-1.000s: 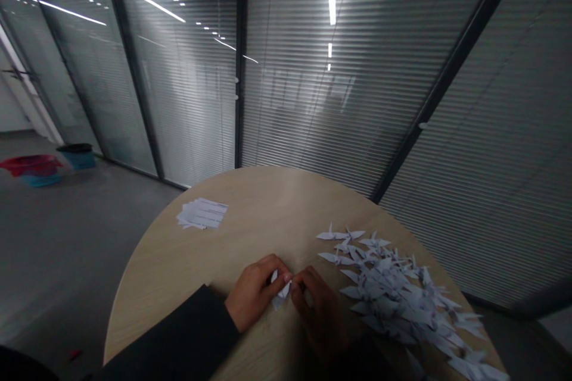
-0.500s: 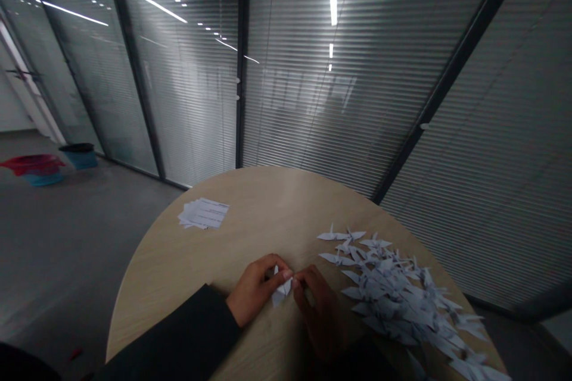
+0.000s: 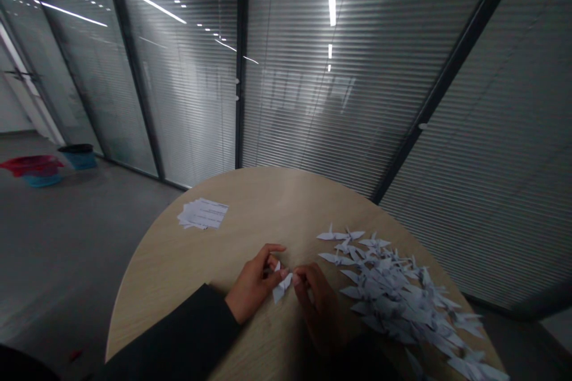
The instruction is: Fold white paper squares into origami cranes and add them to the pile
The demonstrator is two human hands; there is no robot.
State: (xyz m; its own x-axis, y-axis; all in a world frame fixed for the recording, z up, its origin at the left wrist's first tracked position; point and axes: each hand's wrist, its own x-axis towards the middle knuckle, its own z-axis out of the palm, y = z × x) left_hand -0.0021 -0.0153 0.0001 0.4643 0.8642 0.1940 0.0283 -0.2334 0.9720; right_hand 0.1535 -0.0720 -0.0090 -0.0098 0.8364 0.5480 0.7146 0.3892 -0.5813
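Between my left hand (image 3: 254, 286) and my right hand (image 3: 320, 309) is a small white folded paper crane (image 3: 282, 287). Both hands pinch it at the fingertips, and part of it is hidden by my fingers. A black sleeve covers my left forearm. Just right of my right hand lies a large heap of folded white paper cranes (image 3: 393, 292), close to my fingers but apart from them. Both hands rest low over the round light wood table (image 3: 263, 208).
A small stack of printed paper sheets (image 3: 203, 213) lies on the table's far left. Glass partitions with slatted blinds (image 3: 339, 101) stand behind the table. A red basin (image 3: 31, 165) and a blue bin (image 3: 78, 156) sit on the grey floor at far left.
The fingers of my left hand have spread and lifted slightly, and the paper crane has tilted a little between my hands. The heap and the stack of sheets have not moved.
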